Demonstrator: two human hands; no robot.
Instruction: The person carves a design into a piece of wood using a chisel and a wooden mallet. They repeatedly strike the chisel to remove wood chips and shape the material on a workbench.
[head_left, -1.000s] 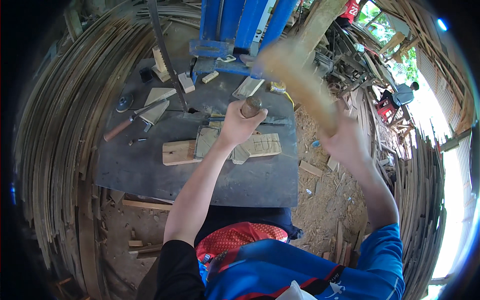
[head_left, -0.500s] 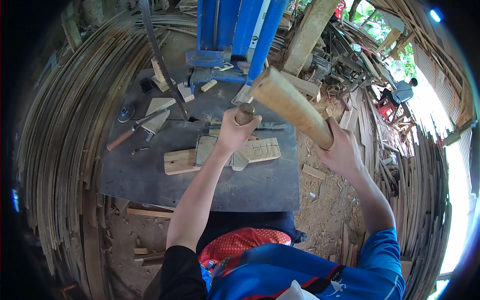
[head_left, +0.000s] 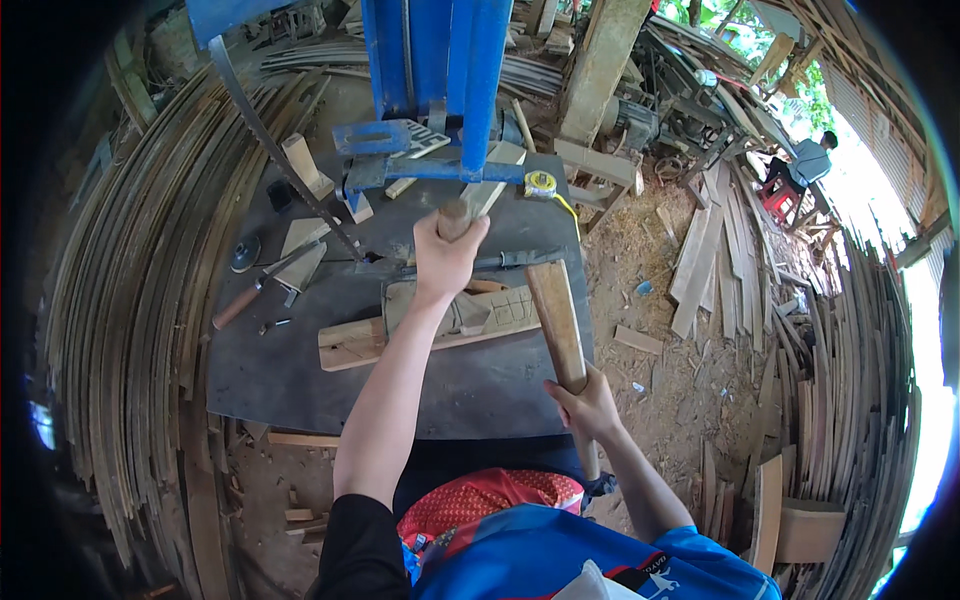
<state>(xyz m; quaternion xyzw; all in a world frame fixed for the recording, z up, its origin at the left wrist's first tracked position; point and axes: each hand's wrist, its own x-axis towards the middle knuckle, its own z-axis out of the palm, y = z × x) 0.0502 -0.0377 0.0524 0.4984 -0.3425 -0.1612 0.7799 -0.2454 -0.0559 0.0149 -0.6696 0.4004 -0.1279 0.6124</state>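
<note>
My left hand (head_left: pixel 445 262) is closed around a round wooden handle (head_left: pixel 454 213), its top showing; whatever lies below the fist is hidden. Beneath it, a pale block marked with pencilled lines (head_left: pixel 510 315) lies on the dark metal table (head_left: pixel 275 385), with greyish pieces (head_left: pixel 402 305) over its middle. My right hand (head_left: pixel 590 405), lower and to the right, grips a long wooden club (head_left: pixel 553 315) whose wide end reaches up beside the marked block. A wooden-handled tool (head_left: pixel 235 305) lies at the table's left, near small offcuts (head_left: pixel 302 240).
A blue band saw frame (head_left: pixel 417 50) stands beyond, its blade (head_left: pixel 275 140) descending to the table. A yellow tape measure (head_left: pixel 540 184) sits at the back right. Long timber strips (head_left: pixel 140 290) line both sides. A person (head_left: pixel 808 160) sits on a red stool at right.
My right hand has dropped toward my body, lowering the club from its raised slant above the table. My left hand keeps its grip; the whole view has shifted slightly.
</note>
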